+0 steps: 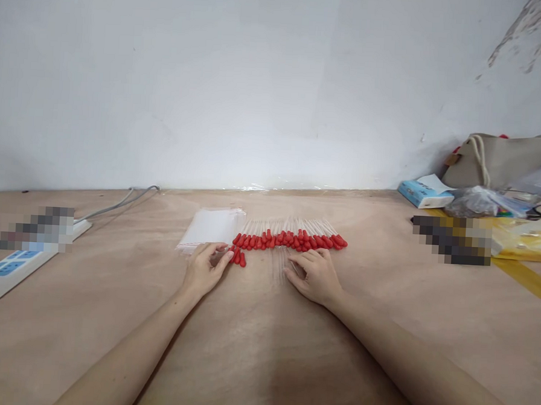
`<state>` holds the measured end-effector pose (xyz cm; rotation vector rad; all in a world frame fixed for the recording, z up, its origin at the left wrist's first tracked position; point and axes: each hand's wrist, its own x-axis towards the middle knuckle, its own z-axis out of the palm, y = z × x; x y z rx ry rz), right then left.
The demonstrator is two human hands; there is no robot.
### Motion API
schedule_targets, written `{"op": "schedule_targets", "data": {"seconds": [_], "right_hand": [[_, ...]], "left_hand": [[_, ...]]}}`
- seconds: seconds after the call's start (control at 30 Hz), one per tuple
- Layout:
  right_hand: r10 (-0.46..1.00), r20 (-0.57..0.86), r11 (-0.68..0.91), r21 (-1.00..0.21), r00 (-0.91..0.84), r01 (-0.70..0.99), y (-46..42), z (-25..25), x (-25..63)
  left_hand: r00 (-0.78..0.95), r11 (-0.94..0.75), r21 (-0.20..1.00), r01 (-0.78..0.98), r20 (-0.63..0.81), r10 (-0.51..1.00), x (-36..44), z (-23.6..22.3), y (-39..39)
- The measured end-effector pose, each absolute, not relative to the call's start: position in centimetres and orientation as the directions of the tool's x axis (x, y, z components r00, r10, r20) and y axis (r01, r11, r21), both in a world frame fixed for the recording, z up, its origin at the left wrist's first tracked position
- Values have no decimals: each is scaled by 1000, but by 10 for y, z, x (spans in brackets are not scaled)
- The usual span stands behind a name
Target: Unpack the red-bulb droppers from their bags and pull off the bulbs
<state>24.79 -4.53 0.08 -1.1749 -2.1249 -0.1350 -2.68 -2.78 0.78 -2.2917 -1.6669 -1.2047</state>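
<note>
A row of droppers with red rubber bulbs lies across the wooden table, their thin pale stems pointing toward the wall. My left hand is at the row's left end, thumb and forefinger closing at a red rubber bulb, partly hidden by the fingertips. A few loose red bulbs lie just right of that thumb. Several thin clear tubes rest below the middle of the row. My right hand is beside them, its bent fingers and thumb around the end of a clear tube that is hard to make out.
A stack of clear plastic bags with white sheets lies behind my left hand. On the left are a power strip and grey cable. A tissue pack, plastic bags and a grey bag stand at right.
</note>
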Motion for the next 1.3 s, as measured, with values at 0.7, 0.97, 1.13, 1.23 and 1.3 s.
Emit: {"op": "schedule_targets", "data": {"seconds": [0.7, 0.97, 1.13, 1.23, 1.3], "right_hand": [[740, 603, 568, -320, -300, 758, -47, 1, 252], [714, 651, 575, -335, -258, 747, -47, -1, 253], [636, 753, 576, -319, -167, 753, -45, -2, 257], [580, 789, 599, -244, -203, 763, -46, 0, 259], [550, 775, 641, -153, -311, 752, -47, 3, 259]], "left_hand": [[-47, -26, 198, 980, 354, 934, 12, 41, 6], [-51, -8, 164, 986, 350, 935, 9, 51, 5], [147, -334, 290, 897, 517, 843, 14, 54, -14], [368, -579, 337, 743, 517, 773, 24, 35, -31], [440, -666, 345, 661, 541, 717, 31, 20, -40]]}}
